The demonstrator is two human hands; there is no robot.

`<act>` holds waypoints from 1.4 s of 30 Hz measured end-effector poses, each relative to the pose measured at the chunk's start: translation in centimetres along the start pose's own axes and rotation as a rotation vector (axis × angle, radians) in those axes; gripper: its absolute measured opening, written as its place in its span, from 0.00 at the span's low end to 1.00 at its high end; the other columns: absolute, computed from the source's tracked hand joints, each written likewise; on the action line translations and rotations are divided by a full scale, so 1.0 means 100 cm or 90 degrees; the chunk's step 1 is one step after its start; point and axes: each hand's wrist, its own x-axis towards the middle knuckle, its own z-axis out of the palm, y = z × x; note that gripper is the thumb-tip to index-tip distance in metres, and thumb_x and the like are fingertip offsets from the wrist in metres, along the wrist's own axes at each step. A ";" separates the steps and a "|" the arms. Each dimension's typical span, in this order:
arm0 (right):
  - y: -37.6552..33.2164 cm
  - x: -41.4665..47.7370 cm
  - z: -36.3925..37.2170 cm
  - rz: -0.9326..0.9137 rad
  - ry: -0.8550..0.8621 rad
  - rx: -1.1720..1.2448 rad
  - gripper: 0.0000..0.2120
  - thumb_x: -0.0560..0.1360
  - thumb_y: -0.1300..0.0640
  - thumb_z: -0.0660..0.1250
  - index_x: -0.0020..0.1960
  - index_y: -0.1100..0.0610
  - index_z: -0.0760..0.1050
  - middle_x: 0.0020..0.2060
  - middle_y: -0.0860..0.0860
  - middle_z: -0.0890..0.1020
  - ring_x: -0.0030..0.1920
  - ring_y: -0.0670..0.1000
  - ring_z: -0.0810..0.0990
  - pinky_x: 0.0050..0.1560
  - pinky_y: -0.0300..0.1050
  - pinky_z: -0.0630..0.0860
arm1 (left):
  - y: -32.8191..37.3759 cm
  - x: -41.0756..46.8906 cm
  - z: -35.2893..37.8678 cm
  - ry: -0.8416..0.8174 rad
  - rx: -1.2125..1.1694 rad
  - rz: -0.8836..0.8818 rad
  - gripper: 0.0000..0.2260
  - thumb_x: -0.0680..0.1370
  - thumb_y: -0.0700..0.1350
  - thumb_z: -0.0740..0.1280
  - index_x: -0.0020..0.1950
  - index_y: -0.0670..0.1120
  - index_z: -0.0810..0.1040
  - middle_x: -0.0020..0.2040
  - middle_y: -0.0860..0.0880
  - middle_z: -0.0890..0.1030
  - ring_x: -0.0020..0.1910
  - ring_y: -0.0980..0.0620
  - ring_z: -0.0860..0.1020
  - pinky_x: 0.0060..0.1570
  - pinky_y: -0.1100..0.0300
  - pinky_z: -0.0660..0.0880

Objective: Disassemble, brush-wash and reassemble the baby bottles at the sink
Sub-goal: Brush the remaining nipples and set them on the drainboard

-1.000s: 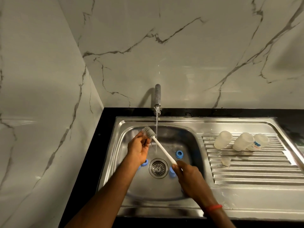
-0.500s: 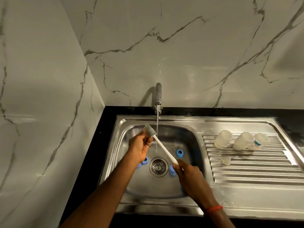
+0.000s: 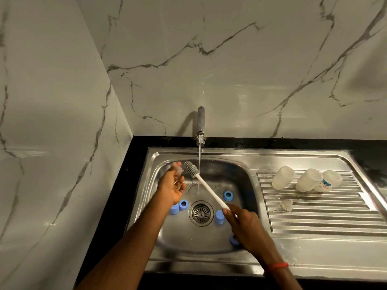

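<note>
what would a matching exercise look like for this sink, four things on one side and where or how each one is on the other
Things:
1. brush
2. bottle bodies
3. blue rings
4. tap

Place or state:
a. lying on the drainboard
b. running water
c. gripped by the right hand
d. scattered in the basin around the drain

Pairs: 1-c, 2-a, 3-d, 4-b
</note>
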 end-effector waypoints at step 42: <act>-0.052 0.004 -0.010 0.189 -0.195 0.268 0.17 0.83 0.45 0.59 0.47 0.56 0.77 0.31 0.52 0.76 0.24 0.46 0.68 0.25 0.40 0.65 | -0.002 -0.004 0.008 -0.152 -0.183 0.175 0.09 0.85 0.46 0.58 0.54 0.43 0.75 0.41 0.43 0.80 0.45 0.44 0.84 0.48 0.55 0.81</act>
